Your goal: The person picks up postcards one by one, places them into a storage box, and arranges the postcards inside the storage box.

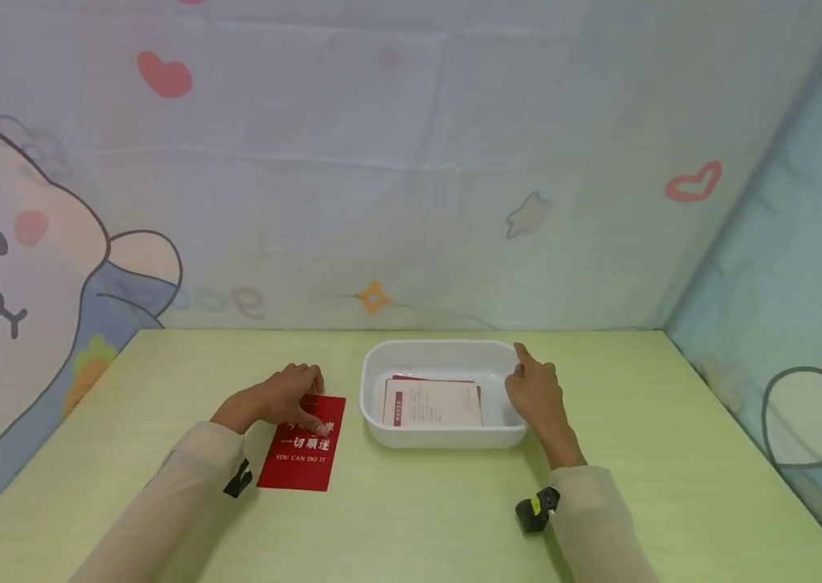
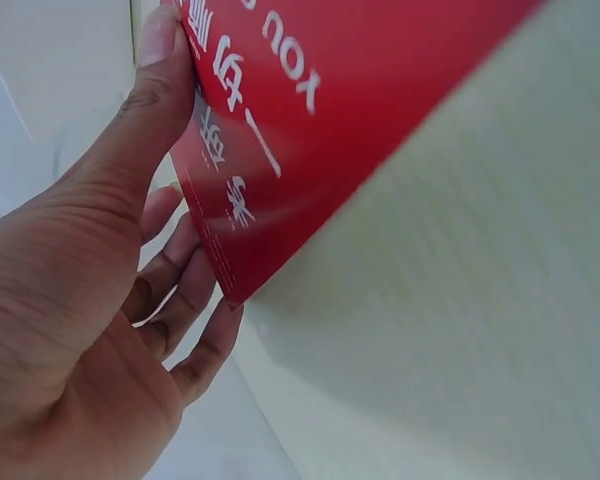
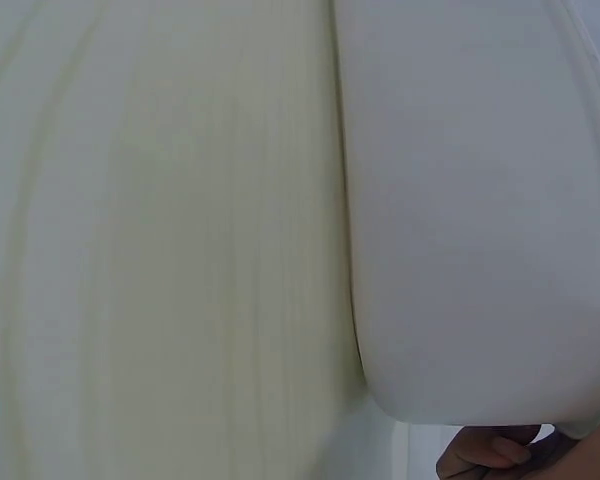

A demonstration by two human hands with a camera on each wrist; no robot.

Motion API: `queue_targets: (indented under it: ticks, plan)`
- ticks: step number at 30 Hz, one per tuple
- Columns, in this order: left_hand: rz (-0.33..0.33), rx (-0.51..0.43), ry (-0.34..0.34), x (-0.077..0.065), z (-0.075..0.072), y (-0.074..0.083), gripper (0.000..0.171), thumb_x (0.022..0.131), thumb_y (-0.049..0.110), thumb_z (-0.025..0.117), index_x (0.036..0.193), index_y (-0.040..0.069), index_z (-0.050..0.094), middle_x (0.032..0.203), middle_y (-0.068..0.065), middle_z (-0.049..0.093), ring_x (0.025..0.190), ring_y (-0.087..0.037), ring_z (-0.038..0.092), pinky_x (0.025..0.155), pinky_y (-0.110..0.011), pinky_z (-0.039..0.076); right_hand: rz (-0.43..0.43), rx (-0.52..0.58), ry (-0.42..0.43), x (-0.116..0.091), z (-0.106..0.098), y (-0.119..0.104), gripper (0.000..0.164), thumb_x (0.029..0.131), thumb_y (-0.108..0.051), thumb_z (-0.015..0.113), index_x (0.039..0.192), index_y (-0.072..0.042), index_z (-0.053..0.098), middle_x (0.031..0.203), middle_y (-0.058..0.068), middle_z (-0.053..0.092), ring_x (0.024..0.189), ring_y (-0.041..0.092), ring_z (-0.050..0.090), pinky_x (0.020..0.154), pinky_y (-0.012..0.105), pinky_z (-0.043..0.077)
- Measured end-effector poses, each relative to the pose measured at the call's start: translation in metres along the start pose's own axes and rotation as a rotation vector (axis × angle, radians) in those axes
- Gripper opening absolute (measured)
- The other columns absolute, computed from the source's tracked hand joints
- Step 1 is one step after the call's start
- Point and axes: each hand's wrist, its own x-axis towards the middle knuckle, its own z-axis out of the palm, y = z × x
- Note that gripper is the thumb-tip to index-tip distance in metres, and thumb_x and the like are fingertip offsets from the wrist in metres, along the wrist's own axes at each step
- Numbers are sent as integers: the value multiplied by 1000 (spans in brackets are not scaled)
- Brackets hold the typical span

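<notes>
My left hand (image 1: pixel 279 398) pinches the far edge of a red printed card (image 1: pixel 296 470), which bears white characters and "YOU CAN DO IT". In the left wrist view the thumb lies on the face of the card (image 2: pixel 310 90) and the fingers are at its edge and underside. Just to the right stands a white plastic tub (image 1: pixel 447 438). At the tub's right end my right hand (image 1: pixel 536 395) grips the rim, index finger pointing along it. The right wrist view has the tub wall (image 3: pixel 480 220) large, with curled fingers partly hidden behind its end.
Inside the tub lies a cream printed card (image 1: pixel 440 405) on top of a red one (image 1: pixel 411 377), mostly covered. The pale green table (image 1: pixel 396 518) ends at a cartoon-printed cloth backdrop (image 1: pixel 381 202). Small black cameras hang at both wrists.
</notes>
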Motion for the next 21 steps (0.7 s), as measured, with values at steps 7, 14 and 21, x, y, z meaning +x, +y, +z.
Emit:
queue_targets:
  ticks: [7,14,21]
  plan:
    - [-15,-63,-44,-3,-1,-3,54,78,39,84,114,14,53,108,-8,54,102,-21,50,82,-34,52,5,8,-9,0,0,0,57,99,-15,26,156,-5,29,132,43,45,92,36,48,64,38,40]
    - [8,-131,-105,-10,-3,-7,52,82,36,81,115,11,50,101,-6,58,91,-17,55,74,-28,52,14,10,-24,-1,1,1,58,99,-16,26,156,-6,27,134,43,44,88,34,46,61,35,38]
    - [23,-246,-187,-13,-3,-12,50,89,35,74,127,18,47,99,0,66,86,-13,61,77,-29,51,17,17,-19,-1,0,1,59,99,-15,27,156,-6,27,132,41,46,94,36,48,62,35,38]
